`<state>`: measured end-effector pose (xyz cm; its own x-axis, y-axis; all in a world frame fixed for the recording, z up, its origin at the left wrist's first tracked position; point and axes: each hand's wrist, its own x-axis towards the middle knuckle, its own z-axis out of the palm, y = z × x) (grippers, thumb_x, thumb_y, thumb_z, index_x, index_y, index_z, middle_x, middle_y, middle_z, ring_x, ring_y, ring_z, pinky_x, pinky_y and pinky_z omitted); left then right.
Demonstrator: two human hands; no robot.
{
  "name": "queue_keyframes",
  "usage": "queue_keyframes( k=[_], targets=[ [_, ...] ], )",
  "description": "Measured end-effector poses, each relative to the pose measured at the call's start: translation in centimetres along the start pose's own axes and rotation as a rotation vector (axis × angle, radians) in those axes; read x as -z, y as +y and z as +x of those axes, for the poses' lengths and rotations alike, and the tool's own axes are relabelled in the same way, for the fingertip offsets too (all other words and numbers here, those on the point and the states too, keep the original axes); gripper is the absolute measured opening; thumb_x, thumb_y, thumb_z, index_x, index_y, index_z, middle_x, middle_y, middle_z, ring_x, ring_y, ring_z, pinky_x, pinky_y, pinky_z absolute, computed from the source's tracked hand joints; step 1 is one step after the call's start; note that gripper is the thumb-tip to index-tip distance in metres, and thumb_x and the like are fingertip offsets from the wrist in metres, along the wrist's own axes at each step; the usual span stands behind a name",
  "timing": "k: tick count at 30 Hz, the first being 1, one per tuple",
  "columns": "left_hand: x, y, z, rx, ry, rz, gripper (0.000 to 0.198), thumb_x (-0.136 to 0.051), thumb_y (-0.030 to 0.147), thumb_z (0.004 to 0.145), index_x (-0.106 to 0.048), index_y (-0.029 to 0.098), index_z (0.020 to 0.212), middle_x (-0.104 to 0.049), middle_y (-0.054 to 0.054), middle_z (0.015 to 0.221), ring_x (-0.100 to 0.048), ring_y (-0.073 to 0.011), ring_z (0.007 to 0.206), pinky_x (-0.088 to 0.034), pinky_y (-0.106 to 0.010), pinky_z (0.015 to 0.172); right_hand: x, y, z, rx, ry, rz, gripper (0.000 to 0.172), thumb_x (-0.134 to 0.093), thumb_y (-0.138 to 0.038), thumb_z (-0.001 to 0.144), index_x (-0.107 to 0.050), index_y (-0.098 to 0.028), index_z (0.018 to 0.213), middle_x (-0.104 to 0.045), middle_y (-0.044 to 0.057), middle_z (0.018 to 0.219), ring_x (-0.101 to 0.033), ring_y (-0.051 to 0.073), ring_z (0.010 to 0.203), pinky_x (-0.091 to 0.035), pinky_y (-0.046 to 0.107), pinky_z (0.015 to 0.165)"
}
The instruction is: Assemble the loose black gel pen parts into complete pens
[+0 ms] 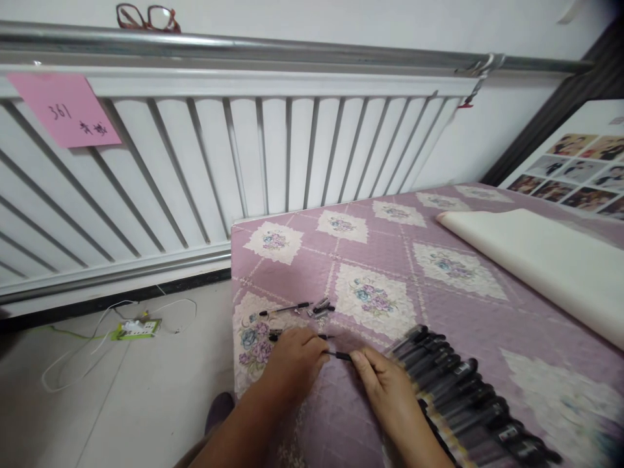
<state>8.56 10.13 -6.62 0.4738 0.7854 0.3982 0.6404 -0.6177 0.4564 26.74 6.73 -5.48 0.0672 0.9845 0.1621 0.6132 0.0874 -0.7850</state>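
My right hand (377, 374) is closed around the black end of a thin pen (344, 356). The pen's other end runs into the closed fingers of my left hand (298, 361), which hide it. Just beyond my left hand lies a slim black-ended pen piece (285, 309), beside a small pile of short grey and black pen parts (322, 307). Another dark pen piece (273, 335) is partly covered by my left hand. A long row of black capped pens (463, 390) lies on the bed to the right of my right hand, blurred in places.
Purple flowered bedding (312, 260) is under everything. A cream rolled sheet (536, 260) lies at the right, near a photo board (575, 166). A white radiator (273, 149) with a pink note (65, 110) stands behind. Glasses (147, 17) rest above the pipe; a power strip (136, 328) is on the floor.
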Motion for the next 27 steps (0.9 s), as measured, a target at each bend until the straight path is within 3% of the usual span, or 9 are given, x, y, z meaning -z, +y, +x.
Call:
queue_keyframes(
  k=[2,5,8,12,16,22,27],
  targets=[
    [0.00,-0.02,-0.02,-0.002,0.005,0.003,0.008,-0.060,0.017,0.085,-0.065,0.020,0.089,-0.066,-0.004,0.088,-0.061,-0.0207,0.085,-0.048,-0.034,0.078,0.15,0.02,-0.02,-0.013,-0.013,0.026,0.049,-0.041,-0.058,0.087,-0.054,-0.023,0.056,-0.055,0.000,0.054,-0.052,0.018,0.054,-0.041,0.026,0.051],
    [-0.06,-0.19,-0.04,0.007,0.021,0.006,0.009,-0.058,0.018,0.086,-0.066,0.021,0.090,-0.066,-0.004,0.089,-0.061,-0.0207,0.086,-0.048,-0.035,0.080,0.43,0.15,0.06,-0.060,0.033,0.101,0.043,-0.043,-0.056,0.087,-0.068,-0.022,0.082,-0.067,0.004,0.073,-0.061,0.022,0.071,-0.048,0.030,0.064],
    [-0.14,-0.42,-0.06,0.007,0.048,0.013,0.011,-0.055,0.020,0.088,-0.066,0.021,0.089,-0.066,-0.004,0.089,-0.060,-0.0199,0.086,-0.048,-0.034,0.079,0.42,0.26,0.16,-0.123,0.067,0.218,0.044,-0.050,-0.056,0.084,-0.066,-0.021,0.102,-0.065,0.003,0.069,-0.059,0.020,0.065,-0.048,0.029,0.060],
    [-0.17,-0.51,-0.10,-0.005,0.080,0.023,0.014,-0.053,0.021,0.088,-0.066,0.021,0.089,-0.066,-0.004,0.088,-0.060,-0.0192,0.085,-0.048,-0.033,0.078,0.12,0.27,0.16,-0.131,0.048,0.340,0.036,-0.060,-0.055,0.077,-0.067,-0.020,0.085,-0.061,0.000,0.066,-0.056,0.017,0.062,-0.046,0.025,0.058],
    [-0.06,-0.36,-0.11,-0.010,0.091,0.024,0.013,-0.053,0.021,0.088,-0.066,0.021,0.090,-0.066,-0.005,0.089,-0.060,-0.0195,0.085,-0.048,-0.033,0.079,0.04,0.46,0.04,-0.125,0.038,0.284,0.036,-0.057,-0.054,0.080,-0.062,-0.020,0.069,-0.056,-0.001,0.060,-0.052,0.015,0.059,-0.043,0.025,0.057],
    [0.04,-0.27,-0.05,0.002,0.088,-0.023,0.013,-0.053,0.019,0.088,-0.065,0.020,0.091,-0.066,-0.005,0.089,-0.060,-0.0205,0.085,-0.048,-0.034,0.078,-0.04,0.35,0.00,-0.118,0.046,0.262,0.032,-0.056,-0.050,0.080,-0.065,-0.020,0.090,-0.062,0.001,0.071,-0.057,0.018,0.067,-0.045,0.026,0.061],
    [0.04,-0.31,-0.10,-0.019,0.106,-0.016,0.011,-0.055,0.018,0.086,-0.065,0.019,0.090,-0.066,-0.006,0.089,-0.060,-0.0217,0.085,-0.048,-0.035,0.078,-0.13,0.04,-0.07,-0.094,-0.012,0.204,0.033,-0.052,-0.049,0.083,-0.059,-0.021,0.067,-0.055,-0.001,0.061,-0.052,0.016,0.059,-0.042,0.024,0.056]
  ],
)
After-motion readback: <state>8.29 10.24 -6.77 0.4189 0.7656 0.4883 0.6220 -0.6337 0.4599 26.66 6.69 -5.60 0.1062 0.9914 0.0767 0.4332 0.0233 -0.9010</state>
